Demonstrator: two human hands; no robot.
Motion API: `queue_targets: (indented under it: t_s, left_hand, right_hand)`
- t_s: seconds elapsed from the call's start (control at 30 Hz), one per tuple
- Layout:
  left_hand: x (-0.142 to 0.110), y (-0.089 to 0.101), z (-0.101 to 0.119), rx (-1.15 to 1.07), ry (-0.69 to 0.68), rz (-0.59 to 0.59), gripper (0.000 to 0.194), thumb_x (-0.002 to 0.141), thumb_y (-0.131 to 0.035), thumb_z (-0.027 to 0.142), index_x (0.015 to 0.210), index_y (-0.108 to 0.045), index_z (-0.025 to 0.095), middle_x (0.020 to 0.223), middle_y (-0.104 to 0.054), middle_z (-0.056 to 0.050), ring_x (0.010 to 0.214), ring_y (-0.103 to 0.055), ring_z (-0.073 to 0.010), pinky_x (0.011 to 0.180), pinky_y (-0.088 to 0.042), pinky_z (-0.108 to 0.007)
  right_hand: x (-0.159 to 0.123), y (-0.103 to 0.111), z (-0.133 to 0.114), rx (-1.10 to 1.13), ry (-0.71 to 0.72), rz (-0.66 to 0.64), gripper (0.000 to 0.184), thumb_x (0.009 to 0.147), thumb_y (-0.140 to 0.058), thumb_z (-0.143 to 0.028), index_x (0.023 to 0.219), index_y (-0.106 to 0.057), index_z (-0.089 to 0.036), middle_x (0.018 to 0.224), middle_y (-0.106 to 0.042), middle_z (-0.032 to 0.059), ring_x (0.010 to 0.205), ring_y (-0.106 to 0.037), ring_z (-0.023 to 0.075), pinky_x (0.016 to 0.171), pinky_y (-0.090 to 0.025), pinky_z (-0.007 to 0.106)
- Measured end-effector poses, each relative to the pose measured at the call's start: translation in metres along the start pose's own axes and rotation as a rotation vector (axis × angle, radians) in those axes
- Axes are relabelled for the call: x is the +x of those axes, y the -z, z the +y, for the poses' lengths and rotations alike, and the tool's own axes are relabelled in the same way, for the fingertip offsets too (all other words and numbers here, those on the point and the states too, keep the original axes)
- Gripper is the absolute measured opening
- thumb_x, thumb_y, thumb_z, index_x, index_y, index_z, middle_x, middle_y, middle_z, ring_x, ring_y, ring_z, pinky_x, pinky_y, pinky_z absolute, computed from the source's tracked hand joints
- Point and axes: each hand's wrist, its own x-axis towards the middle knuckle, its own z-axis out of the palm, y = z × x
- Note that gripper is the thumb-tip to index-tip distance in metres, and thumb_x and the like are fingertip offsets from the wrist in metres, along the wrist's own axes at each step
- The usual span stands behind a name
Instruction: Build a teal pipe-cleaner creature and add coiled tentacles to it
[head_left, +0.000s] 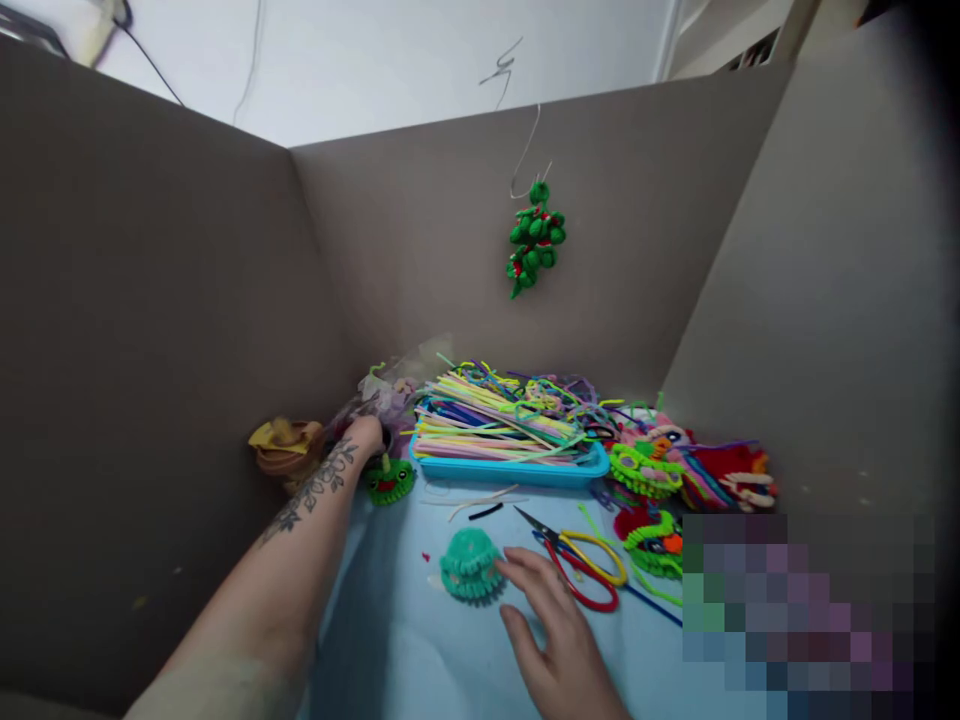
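A teal fuzzy piece (471, 566), apparently coiled from pipe cleaners into a rounded two-layered shape, rests on the blue table cover. Beside its right edge is my right hand (551, 625), thumb and fingers apart, a fingertip at or very near the piece. My left hand (367, 436) reaches to the back left, by a crinkled clear plastic bag (386, 396). Its fingers are hidden, so whatever it may hold does not show. Just below that hand lies a green fuzzy frog-like face (390, 482) with dark eyes.
A blue tray (510, 472) heaped with colourful pipe cleaners (502, 415) stands at the back. Scissors (589, 565) with red and yellow handles lie right. Fuzzy figures (646, 468) line the right side. A green ornament (535, 238) hangs before the grey back panel (420, 240).
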Motion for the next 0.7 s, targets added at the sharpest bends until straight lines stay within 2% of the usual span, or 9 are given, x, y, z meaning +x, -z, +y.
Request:
queue_targets:
  t_s: [0.13,0.3,0.5,0.6,0.7]
  left_hand:
    - [0.009,-0.004,-0.007,0.221,0.046,-0.139,0.035,0.061,-0.071,0.011,0.038,-0.046,0.014,0.048,-0.055,-0.008,0.087,-0.063,-0.0279,0.080,-0.048,-0.030]
    - [-0.002,-0.002,-0.014,0.336,-0.026,-0.188,0.028,0.062,-0.072,0.015,0.045,-0.050,0.014,0.052,-0.056,-0.005,0.083,-0.063,-0.0228,0.077,-0.046,-0.025]
    - [-0.015,-0.002,-0.017,0.382,-0.047,-0.183,0.021,0.072,-0.067,0.022,0.057,-0.058,0.010,0.063,-0.062,-0.009,0.081,-0.063,-0.0224,0.075,-0.046,-0.027]
    - [-0.015,-0.004,-0.014,0.397,-0.021,-0.198,0.018,0.078,-0.062,0.023,0.069,-0.063,0.007,0.076,-0.066,-0.014,0.087,-0.062,-0.0239,0.080,-0.045,-0.033]
    - [-0.012,-0.006,-0.012,0.407,0.017,-0.226,0.020,0.084,-0.057,0.026,0.087,-0.064,0.007,0.093,-0.065,-0.012,0.092,-0.061,-0.0222,0.084,-0.045,-0.040]
  right_hand:
    - [0.000,0.004,0.001,0.022,0.044,-0.048,0.042,0.081,-0.051,-0.018,0.119,-0.053,-0.032,0.117,-0.057,0.0064,0.106,-0.058,0.0226,0.084,-0.054,0.033]
    - [-0.005,0.004,0.004,0.075,0.022,-0.113,0.040,0.081,-0.052,-0.020,0.118,-0.053,-0.034,0.119,-0.056,0.0055,0.107,-0.057,0.0233,0.084,-0.054,0.034]
    - [-0.008,0.001,0.003,0.091,0.026,-0.146,0.039,0.080,-0.054,-0.019,0.116,-0.055,-0.035,0.118,-0.057,0.0049,0.108,-0.056,0.0230,0.086,-0.053,0.033]
    - [-0.007,0.001,0.003,0.082,0.047,-0.149,0.037,0.079,-0.055,-0.018,0.113,-0.056,-0.033,0.115,-0.058,0.0050,0.106,-0.057,0.0224,0.085,-0.053,0.032]
    - [-0.005,0.001,0.004,0.064,0.072,-0.161,0.035,0.078,-0.055,-0.018,0.111,-0.057,-0.031,0.112,-0.059,0.0058,0.104,-0.058,0.0216,0.084,-0.053,0.030]
